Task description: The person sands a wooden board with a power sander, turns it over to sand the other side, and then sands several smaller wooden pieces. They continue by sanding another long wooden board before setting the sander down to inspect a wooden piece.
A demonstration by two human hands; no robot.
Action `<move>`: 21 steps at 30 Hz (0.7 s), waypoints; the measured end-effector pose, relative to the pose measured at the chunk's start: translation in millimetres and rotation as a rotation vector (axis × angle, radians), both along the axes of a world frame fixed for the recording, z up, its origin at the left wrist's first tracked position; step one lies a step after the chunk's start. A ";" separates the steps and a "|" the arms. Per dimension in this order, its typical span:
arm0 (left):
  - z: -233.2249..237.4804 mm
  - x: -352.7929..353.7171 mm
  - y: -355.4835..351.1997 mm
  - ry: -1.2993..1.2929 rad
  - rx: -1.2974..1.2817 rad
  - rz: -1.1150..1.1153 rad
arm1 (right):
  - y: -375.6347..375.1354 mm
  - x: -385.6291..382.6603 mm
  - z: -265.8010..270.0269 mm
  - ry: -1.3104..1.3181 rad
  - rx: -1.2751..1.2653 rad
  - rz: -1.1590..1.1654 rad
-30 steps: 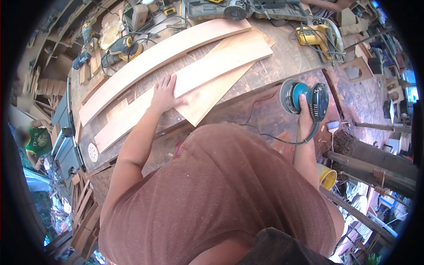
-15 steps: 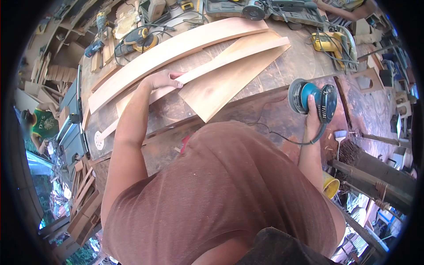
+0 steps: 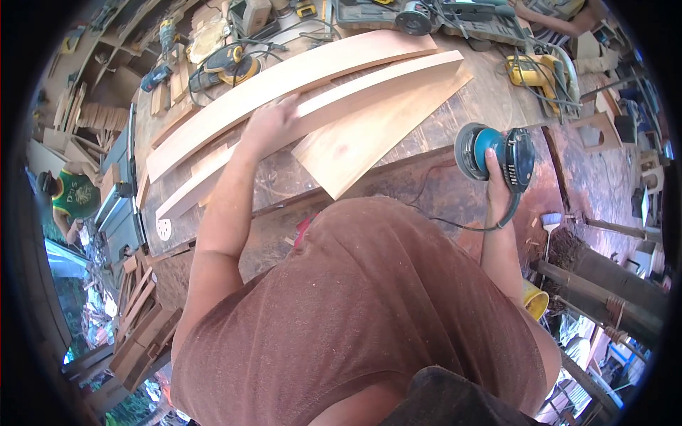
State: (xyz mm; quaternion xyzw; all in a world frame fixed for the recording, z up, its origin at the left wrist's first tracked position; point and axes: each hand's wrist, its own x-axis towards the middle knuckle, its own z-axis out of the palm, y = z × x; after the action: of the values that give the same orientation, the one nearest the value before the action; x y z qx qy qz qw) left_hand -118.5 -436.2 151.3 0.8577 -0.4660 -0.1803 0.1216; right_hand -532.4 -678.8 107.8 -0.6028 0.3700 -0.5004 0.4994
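My left hand point(image 3: 272, 124) is wrapped over the middle of a curved wooden piece point(image 3: 369, 89), which stands on its edge. Behind it lies a second, wider curved board point(image 3: 234, 103). A flat pale board point(image 3: 348, 150) rests under the right half of the held piece. Off to the right, my right hand point(image 3: 497, 179) grips a teal and black sander point(image 3: 501, 156), raised with its round pad facing left and its cord hanging down. A perforated sanding disc point(image 3: 164, 229) lies by the left end of the held piece.
On the workbench point(image 3: 497, 99) are a yellow power tool point(image 3: 533, 74), a yellow and black sander point(image 3: 231, 65), a grinder point(image 3: 414, 19) and cords. A brush point(image 3: 550, 221) lies at right. Another person point(image 3: 74, 192) is at far left; a co-worker's arm point(image 3: 561, 23) shows at top right.
The held piece has turned from lying narrow to showing a wider curved side, its left end now over part of the disc. My right hand and the sander have shifted slightly left.
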 end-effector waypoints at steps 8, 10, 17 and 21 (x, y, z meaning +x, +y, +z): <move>25.3 -164.4 -102.9 0.514 -0.797 -0.360 | 12.8 87.2 13.7 0.114 -0.124 0.300; 27.6 -176.0 -113.0 0.537 -0.861 -0.276 | 16.6 110.7 14.4 0.075 -0.264 0.404; 21.4 -139.9 -115.2 0.719 -0.969 -0.322 | 8.4 132.4 2.0 0.137 -0.255 0.599; 19.7 -115.3 -108.7 0.771 -0.876 -0.300 | 3.1 153.4 7.1 0.140 -0.279 0.646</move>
State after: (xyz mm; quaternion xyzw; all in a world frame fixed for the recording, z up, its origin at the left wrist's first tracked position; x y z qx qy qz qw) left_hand -233.8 -544.9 170.9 0.5253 -0.5352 -0.2846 0.5971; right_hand -379.0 -675.7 114.9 -0.7838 0.1215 -0.3199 0.5182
